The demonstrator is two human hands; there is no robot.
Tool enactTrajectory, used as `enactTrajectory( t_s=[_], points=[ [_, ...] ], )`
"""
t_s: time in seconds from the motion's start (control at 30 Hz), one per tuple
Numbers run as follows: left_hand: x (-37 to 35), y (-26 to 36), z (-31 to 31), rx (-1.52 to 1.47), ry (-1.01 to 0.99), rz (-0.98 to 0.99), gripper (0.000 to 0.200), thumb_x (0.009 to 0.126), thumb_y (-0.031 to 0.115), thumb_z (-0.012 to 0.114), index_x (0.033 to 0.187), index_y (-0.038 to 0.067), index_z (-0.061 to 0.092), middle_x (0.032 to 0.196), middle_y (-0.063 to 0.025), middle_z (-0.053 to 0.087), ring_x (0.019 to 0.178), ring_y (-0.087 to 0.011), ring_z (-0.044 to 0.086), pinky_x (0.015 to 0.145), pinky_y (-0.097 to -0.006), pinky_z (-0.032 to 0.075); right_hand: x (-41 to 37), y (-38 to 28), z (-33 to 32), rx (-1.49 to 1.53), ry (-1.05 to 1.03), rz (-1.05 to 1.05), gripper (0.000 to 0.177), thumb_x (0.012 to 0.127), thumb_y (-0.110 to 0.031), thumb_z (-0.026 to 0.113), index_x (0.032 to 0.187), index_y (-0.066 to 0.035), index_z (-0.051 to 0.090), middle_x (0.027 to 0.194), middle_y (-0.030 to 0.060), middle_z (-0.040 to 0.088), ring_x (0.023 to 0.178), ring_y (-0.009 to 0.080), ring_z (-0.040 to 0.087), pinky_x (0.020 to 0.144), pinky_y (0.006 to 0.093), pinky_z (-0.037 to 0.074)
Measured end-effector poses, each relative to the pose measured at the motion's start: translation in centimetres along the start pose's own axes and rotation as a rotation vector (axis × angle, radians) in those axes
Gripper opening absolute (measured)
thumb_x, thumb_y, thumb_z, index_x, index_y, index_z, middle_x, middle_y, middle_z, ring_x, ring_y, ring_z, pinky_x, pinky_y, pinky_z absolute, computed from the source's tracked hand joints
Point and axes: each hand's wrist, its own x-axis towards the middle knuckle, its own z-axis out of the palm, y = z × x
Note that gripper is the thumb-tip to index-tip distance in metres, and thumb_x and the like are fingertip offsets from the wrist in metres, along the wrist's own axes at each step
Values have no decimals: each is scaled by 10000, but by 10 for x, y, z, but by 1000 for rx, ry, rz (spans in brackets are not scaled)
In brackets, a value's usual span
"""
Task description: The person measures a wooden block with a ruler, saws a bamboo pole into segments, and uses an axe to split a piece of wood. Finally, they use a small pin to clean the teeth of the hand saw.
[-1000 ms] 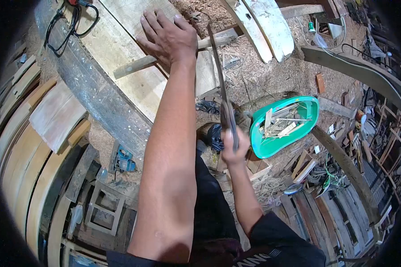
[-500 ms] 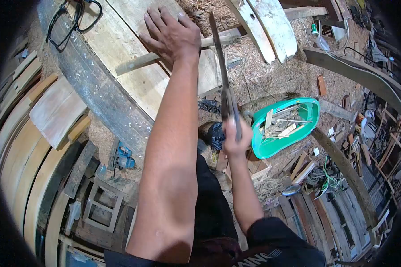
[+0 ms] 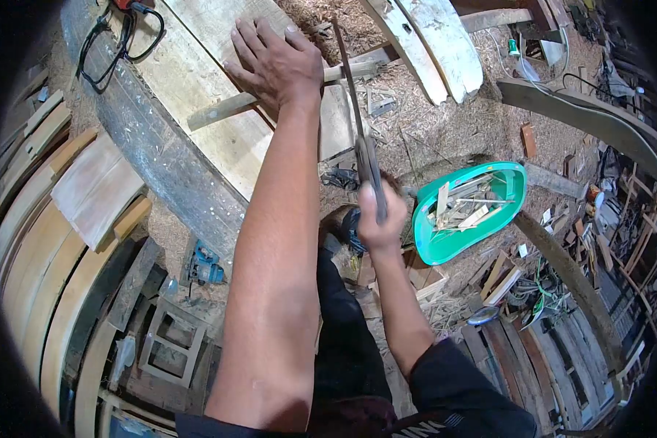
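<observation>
My left hand point(image 3: 285, 69) lies with fingers spread over a narrow wood strip point(image 3: 223, 112), pressing it against the pale planks point(image 3: 179, 69) of the workbench. The strip runs crosswise, and its right end sticks out past the planks. In my right hand point(image 3: 383, 219) is a handsaw point(image 3: 352, 91), fingers wrapped round its handle. Its blade points up and away from me, seen nearly edge-on. It crosses the strip just right of my left hand.
A green tub point(image 3: 434, 250) with wood offcuts stands right of my right hand. A black cable point(image 3: 87, 77) hangs over the bench's far left. A blue power tool point(image 3: 206, 264) lies below the bench. Curved boards point(image 3: 445, 44) rest at the top, and sawdust covers the floor.
The saw and my right hand have shifted slightly left, and the blade's angle differs a little. My left hand stays on the strip.
</observation>
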Motion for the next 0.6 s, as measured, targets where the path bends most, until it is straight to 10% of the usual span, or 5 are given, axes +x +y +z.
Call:
enactTrajectory(
  t_s=[0.6],
  points=[
    [2, 0, 3, -6, 41, 6, 537, 881, 325, 492, 1342, 50, 488, 1496, -157, 391, 1421, -303, 300, 1132, -589, 138, 11, -2, 0, -40, 5, -13, 204, 884, -157, 603, 749, -4, 604, 555, 66, 519, 478, 156, 538, 481, 306, 424]
  ],
)
